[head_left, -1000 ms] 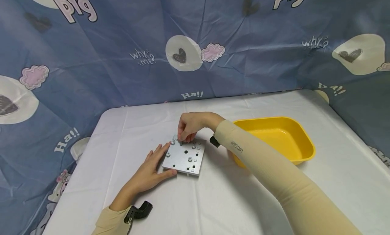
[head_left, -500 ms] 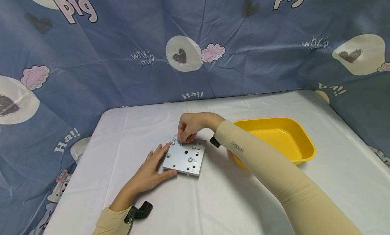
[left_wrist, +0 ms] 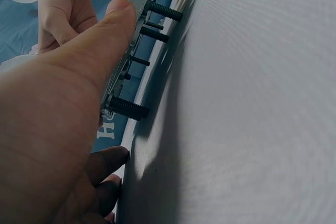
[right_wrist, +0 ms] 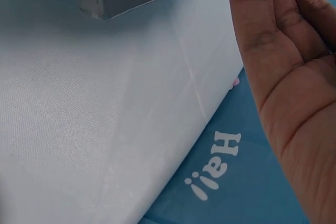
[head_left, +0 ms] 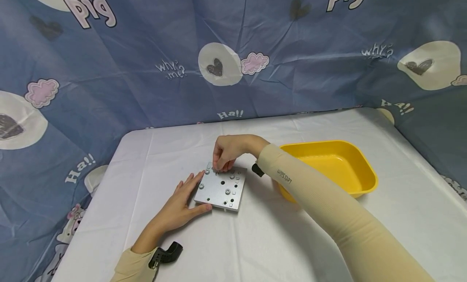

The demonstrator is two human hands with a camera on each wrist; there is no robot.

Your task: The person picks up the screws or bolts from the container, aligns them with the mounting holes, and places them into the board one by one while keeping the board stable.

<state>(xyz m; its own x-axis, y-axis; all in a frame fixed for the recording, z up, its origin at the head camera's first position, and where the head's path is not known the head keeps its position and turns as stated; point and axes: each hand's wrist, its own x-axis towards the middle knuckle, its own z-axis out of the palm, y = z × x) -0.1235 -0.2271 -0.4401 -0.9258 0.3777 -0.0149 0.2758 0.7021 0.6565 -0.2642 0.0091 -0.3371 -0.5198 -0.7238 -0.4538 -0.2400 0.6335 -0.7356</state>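
In the middle of the head view, a square metal plate (head_left: 221,188) is lying on the white tablecloth (head_left: 262,241), standing slightly off it on black screws (left_wrist: 128,108) that are poking out of its underside, as the left wrist view shows. The left hand (head_left: 178,207) is resting against the plate's left edge, its fingers straight and slightly spread along the side while the thumb is pressing the near left corner; in the left wrist view the thumb is lying flat along the plate's rim. The right hand (head_left: 228,152) is hovering over the plate's far left corner with its fingertips bunched together and pointing down, pinching something small at the plate's surface; what it is pinching is too small to tell. The right wrist view is showing only the palm at the right of the frame and cloth beyond. A yellow tray (head_left: 359,168) is sitting to the right of the plate, just behind the right forearm in its beige sleeve (head_left: 321,209). A blue patterned curtain (head_left: 146,50) is filling the upper half of the head view.
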